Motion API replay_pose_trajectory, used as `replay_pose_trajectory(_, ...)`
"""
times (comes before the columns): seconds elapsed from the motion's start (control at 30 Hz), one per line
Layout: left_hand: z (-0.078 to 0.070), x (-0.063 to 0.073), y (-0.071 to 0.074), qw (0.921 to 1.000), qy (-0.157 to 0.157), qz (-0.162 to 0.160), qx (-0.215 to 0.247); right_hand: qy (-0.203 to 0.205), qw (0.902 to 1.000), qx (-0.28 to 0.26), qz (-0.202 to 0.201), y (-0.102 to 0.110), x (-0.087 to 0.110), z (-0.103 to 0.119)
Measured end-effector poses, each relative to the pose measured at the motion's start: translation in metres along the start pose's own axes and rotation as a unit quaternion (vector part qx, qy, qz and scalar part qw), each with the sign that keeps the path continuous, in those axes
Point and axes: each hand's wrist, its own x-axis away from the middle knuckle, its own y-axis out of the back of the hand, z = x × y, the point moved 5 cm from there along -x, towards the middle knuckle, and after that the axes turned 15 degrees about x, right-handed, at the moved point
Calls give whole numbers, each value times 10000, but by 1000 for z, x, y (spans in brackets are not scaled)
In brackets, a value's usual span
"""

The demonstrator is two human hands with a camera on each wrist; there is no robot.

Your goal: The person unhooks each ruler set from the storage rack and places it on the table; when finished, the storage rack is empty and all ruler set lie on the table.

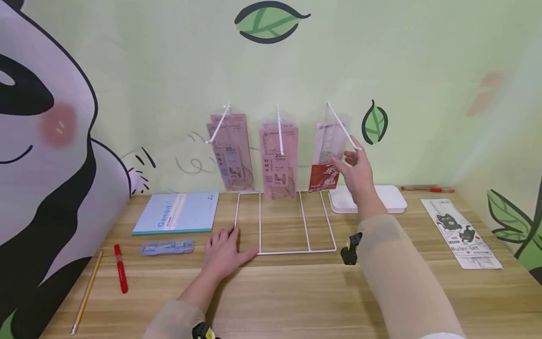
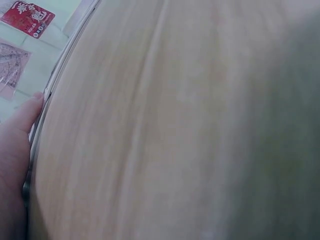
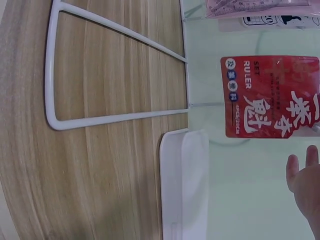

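Observation:
A white wire display rack (image 1: 283, 253) stands on the wooden table, its three hooks carrying flat ruler-set packets. My left hand (image 1: 224, 252) rests on the front left corner of its base, the thumb along the front wire. Pink packets (image 1: 233, 150) hang in a stack on the left hook, and more pink packets (image 1: 279, 162) on the middle one. From the right hook (image 1: 338, 121) hangs a clear packet with a red lower panel (image 3: 272, 97). My right hand (image 1: 357, 174) is beside it, fingers at the hook's tip, thumb close by the packet's edge.
Behind my right forearm lies a white flat box (image 1: 387, 198), with a red pen (image 1: 427, 189) further right. A cat-printed ruler set (image 1: 461, 235) lies at right. A blue notebook (image 1: 175, 212), a blue pen pack (image 1: 167, 247), a red marker (image 1: 120, 268) and a pencil (image 1: 86, 292) lie left.

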Motion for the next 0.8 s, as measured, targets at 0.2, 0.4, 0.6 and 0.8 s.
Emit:
replay_pose_trajectory(0.2,1,2,2,10000,82,31,-7,88,9999,-112,-4,-5,2,-1)
replay_pose_trajectory(0.4,0,1,0,10000,17,-7,-48,40,9998,-214,25,-5,1,-3)
replay_pose_trajectory(0.6,0,1,-1,10000,48,-20,-13,191,9994,-235,150,-5,-4,2)
replay_pose_trajectory(0.8,0,0,2,10000,49,-59,-26,89,9999,-89,119,-10,-4,4)
